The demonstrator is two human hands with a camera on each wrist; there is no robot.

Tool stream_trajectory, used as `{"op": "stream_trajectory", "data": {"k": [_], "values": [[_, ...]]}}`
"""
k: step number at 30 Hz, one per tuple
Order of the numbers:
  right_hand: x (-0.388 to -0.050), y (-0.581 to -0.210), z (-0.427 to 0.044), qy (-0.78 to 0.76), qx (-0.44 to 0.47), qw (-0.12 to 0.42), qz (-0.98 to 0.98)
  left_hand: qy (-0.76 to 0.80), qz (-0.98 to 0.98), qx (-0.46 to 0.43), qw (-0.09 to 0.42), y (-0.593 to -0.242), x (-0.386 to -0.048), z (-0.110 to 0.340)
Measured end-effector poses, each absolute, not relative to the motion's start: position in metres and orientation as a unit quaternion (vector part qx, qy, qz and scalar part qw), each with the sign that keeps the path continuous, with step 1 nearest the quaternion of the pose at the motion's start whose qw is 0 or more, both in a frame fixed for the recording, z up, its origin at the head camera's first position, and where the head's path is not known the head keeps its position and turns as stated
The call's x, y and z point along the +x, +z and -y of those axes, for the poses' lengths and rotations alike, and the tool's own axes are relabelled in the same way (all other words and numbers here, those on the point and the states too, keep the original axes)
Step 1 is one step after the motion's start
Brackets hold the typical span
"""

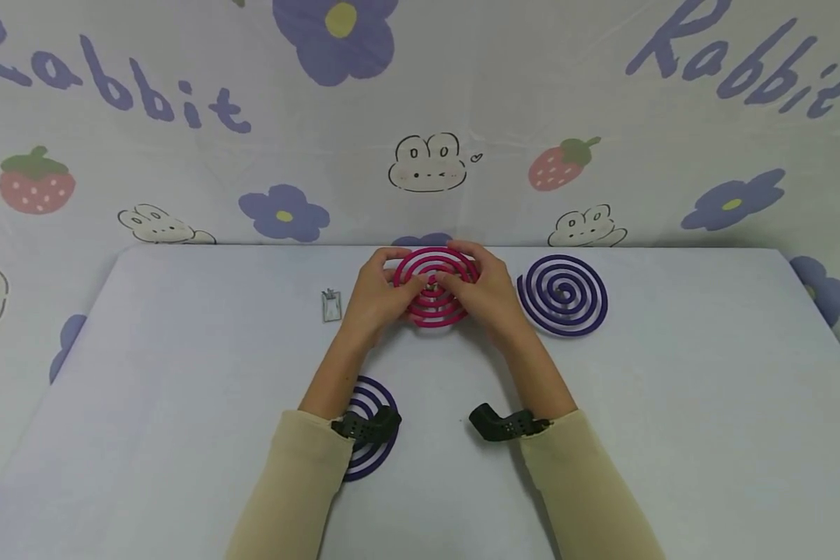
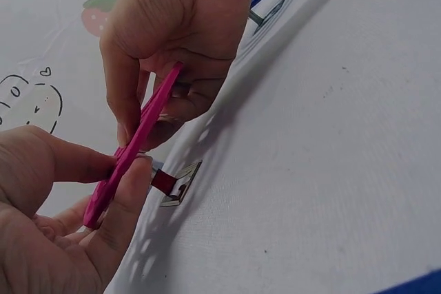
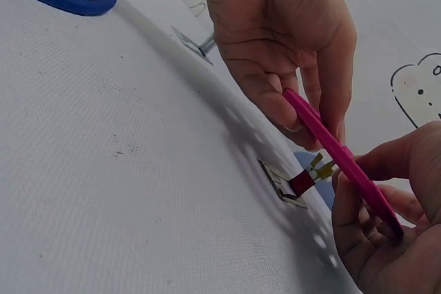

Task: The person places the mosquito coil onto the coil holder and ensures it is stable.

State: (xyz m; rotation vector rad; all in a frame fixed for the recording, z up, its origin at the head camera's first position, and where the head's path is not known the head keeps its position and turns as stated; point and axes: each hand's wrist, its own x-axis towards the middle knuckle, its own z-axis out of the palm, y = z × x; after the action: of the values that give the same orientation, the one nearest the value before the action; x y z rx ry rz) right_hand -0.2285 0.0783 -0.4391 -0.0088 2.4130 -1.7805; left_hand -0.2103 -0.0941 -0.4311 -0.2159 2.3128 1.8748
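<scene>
Both hands pinch a pink spiral mosquito coil (image 2: 160, 105) between thumbs and fingers. My left hand (image 1: 380, 292) grips its left side, and my right hand (image 1: 486, 289) grips the right. In the head view both thumbs lie near the coil's centre. Under it stands a small metal coil stand (image 3: 282, 184) with a reddish strip at its base; the upright reaches up to the coil's underside. Whether they are fastened together cannot be made out. Right of my right hand a dark blue coil (image 1: 565, 292) sits raised on its own stand.
Left of my left hand stands a bare metal stand (image 1: 331, 306). Another dark blue coil (image 1: 390, 449) lies on the white table (image 1: 182, 404), partly hidden beneath my left forearm. A printed cloth (image 1: 504, 93) hangs behind the table's far edge.
</scene>
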Motion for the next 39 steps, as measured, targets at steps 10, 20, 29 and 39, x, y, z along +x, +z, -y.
{"op": "stream_trajectory", "data": {"k": [10,20,29,39], "values": [[-0.2282,-0.4396,-0.0782,-0.591,0.002,0.080,-0.803,0.635,-0.765,-0.074,0.079,-0.4323,-0.2110,0.0945],[-0.2287,-0.4398,-0.0786,-0.593,0.009,0.082,-0.801,0.626,-0.772,-0.073,0.084,-0.4336,-0.2135,0.0945],[-0.2289,-0.4424,-0.0763,-0.597,0.012,0.087,-0.798,0.630,-0.769,-0.075,0.076,-0.4355,-0.2130,0.0962],[-0.2280,-0.4401,-0.0753,-0.606,0.028,0.097,-0.789,0.633,-0.768,-0.081,0.056,-0.4381,-0.2141,0.0931]]}}
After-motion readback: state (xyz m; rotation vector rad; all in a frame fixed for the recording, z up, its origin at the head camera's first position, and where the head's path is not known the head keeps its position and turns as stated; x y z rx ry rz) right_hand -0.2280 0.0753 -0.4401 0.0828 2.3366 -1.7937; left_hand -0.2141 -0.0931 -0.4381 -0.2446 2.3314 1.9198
